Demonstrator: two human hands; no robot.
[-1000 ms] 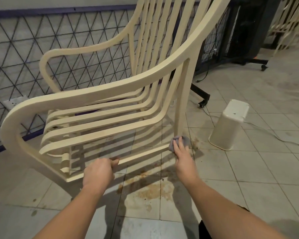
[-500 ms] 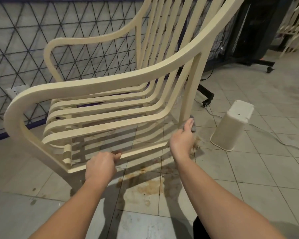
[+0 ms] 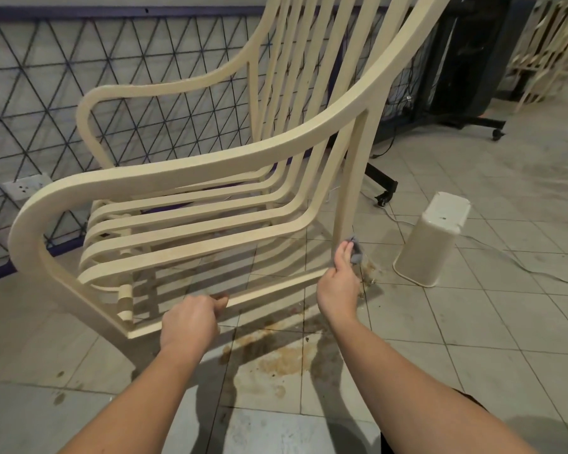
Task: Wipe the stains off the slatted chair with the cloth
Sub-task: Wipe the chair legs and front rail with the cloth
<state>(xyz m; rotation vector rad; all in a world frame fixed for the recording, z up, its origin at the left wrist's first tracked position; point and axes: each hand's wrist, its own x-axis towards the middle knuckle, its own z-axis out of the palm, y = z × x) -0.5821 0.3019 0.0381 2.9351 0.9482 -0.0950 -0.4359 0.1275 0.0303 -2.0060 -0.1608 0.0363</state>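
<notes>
Head view: cloth [image 3: 356,253] in right hand [image 3: 340,286]

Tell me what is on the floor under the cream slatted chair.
Under the cream slatted chair, the pale tiled floor shows brown stains and slat shadows. The forearms cover some tiles.

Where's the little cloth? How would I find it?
Find the big cream slatted chair, then follow its upright rear leg down to the bottom. There the right hand presses a small cloth against it, the only grey thing there.
</notes>
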